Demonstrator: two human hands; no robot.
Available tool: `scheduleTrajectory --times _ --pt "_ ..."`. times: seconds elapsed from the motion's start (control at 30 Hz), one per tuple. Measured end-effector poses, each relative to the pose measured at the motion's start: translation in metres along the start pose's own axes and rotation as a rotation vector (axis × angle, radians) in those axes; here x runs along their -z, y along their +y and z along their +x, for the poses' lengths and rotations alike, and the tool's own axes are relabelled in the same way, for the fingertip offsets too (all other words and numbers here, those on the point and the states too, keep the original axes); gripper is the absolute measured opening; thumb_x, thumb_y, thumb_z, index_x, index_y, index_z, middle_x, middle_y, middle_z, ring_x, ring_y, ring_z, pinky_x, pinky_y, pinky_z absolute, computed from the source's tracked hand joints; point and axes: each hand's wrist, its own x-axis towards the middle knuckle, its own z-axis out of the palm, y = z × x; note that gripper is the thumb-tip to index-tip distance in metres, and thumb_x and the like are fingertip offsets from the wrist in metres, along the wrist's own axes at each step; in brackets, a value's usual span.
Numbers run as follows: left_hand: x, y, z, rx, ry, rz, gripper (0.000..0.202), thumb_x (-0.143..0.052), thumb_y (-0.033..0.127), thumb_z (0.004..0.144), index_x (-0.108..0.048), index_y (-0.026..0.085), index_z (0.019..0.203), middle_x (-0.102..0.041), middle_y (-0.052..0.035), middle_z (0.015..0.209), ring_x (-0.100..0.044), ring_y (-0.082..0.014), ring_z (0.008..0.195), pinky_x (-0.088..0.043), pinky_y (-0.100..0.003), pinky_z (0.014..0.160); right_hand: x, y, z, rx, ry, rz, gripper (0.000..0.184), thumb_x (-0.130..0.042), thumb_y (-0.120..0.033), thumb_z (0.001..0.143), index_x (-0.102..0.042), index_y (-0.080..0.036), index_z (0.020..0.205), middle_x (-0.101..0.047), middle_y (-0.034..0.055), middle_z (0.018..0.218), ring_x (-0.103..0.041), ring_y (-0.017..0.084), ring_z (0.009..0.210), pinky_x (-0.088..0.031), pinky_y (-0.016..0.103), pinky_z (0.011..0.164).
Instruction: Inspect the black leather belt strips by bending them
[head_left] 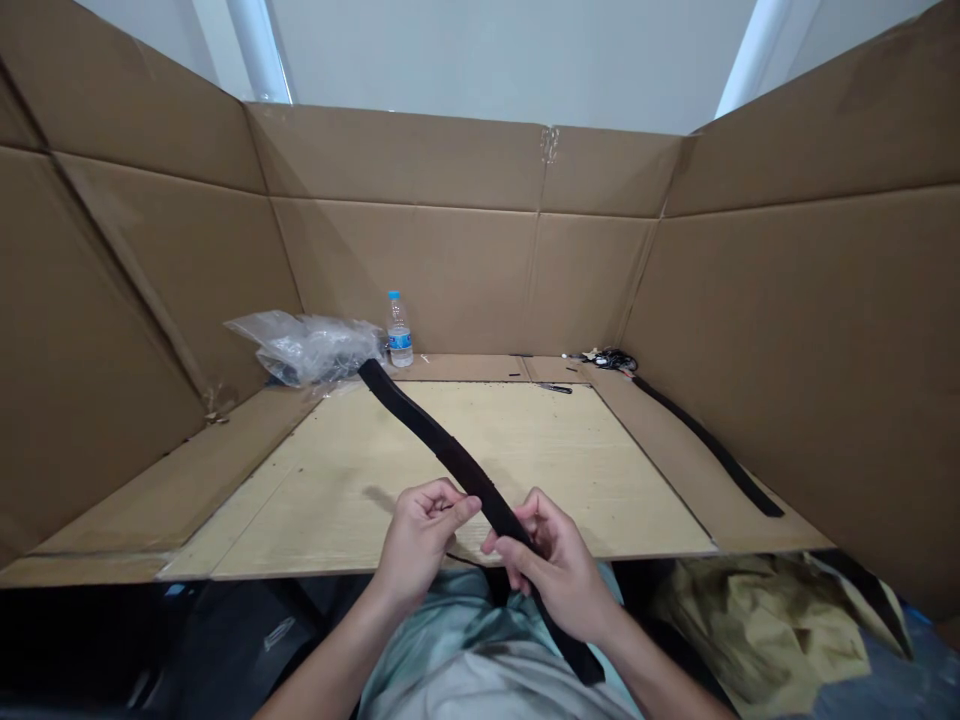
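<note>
A long black fabric strip point(420, 425) slants from the middle of the table down past my lap, its far end raised toward the plastic bag. My right hand point(555, 570) is closed around its lower part, thumb on top and fingers beneath. To the left, my left hand point(429, 535) is pinched at the strip's edge, with the thumb tip against it; what lies under the curled fingers is hidden. A thin dark cord point(465, 560) hangs below, between the hands. The lower end of the strip droops past my right wrist.
Cardboard walls point(405, 160) enclose the table point(360, 470) on three sides. Along the back are a clear plastic bag point(315, 345), a water bottle point(400, 335), small snips point(556, 388) and tangled wires point(611, 358). Another black strip point(709, 440) lies at the right edge.
</note>
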Motion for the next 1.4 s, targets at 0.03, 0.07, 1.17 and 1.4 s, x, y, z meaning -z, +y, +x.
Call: scheduleTrajectory --times 0.03,0.07,1.17,1.4 --pt "0.0 -0.001 0.0 -0.012 0.024 -0.004 0.051 -0.078 0.054 0.058 -0.046 0.014 0.058 -0.026 0.0095 0.044 -0.016 -0.0014 0.04 -0.011 -0.016 0.039 0.001 0.0 0.0 0.037 0.001 0.002 0.036 -0.062 -0.046 0.085 -0.04 -0.018 0.083 -0.064 0.0035 0.081 -0.048 0.005 0.052 -0.037 0.018 0.047" --pt "-0.001 -0.001 0.001 -0.022 0.05 -0.012 0.05 -0.077 0.054 0.059 -0.047 0.014 0.058 -0.026 0.0096 0.044 -0.016 -0.0013 0.04 -0.011 -0.016 0.039 0.001 0.0 0.001 0.066 -0.003 0.009 0.033 -0.059 -0.046 0.087 -0.043 -0.017 0.084 -0.064 0.0044 0.082 -0.049 0.005 0.055 -0.039 0.018 0.05" --pt "-0.001 0.006 0.0 -0.01 -0.018 0.008 0.036 -0.082 0.034 0.054 -0.055 0.012 0.06 -0.053 0.001 0.053 -0.047 -0.008 0.049 -0.035 -0.019 0.048 -0.001 0.004 0.004 -0.061 0.027 0.07 0.041 -0.083 -0.036 0.063 -0.052 -0.016 0.081 -0.057 -0.0011 0.077 -0.052 0.009 0.059 -0.048 0.021 0.047" --pt "-0.003 0.002 0.0 0.003 0.016 -0.056 0.042 -0.081 0.043 0.057 -0.051 0.013 0.057 -0.04 0.0062 0.044 -0.027 -0.0025 0.038 -0.019 -0.017 0.038 0.001 -0.002 0.003 0.011 0.006 0.119 0.036 -0.064 -0.047 0.083 -0.046 -0.016 0.081 -0.067 0.0064 0.081 -0.056 0.009 0.059 -0.044 0.021 0.054"
